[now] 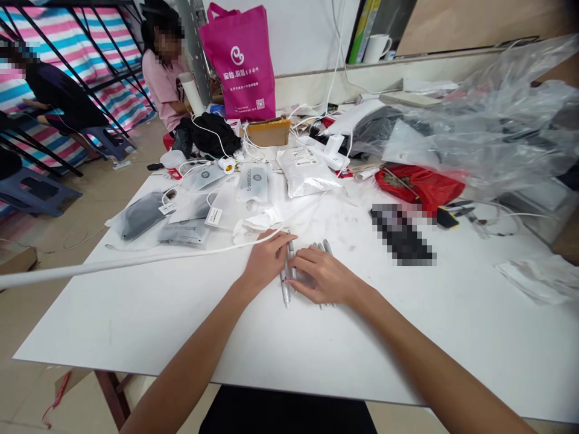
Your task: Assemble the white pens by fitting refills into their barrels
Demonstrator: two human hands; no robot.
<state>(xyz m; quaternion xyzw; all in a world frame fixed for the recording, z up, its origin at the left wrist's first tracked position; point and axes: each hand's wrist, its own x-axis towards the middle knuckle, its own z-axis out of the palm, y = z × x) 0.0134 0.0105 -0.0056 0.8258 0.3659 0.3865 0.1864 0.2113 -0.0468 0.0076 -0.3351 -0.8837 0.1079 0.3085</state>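
Note:
Several slim silver pens lie side by side on the white table in front of me. My left hand [268,260] has its fingers closed at the upper end of the leftmost silver pen [286,294]. My right hand [323,276] is curled just right of it, thumb and fingertips closed on the pens at the left of the row. Beneath and beyond that hand, more silver pens [326,246] show only their ends; their middles are hidden.
A white cable [181,258] crosses in front on the left. Behind lie packaged pouches [183,232], a white plastic packet [304,172] and a pink bag [242,66]. To the right are a blurred dark object [400,235], a red bag [420,184] and clear plastic [488,120]. Other people sit at left.

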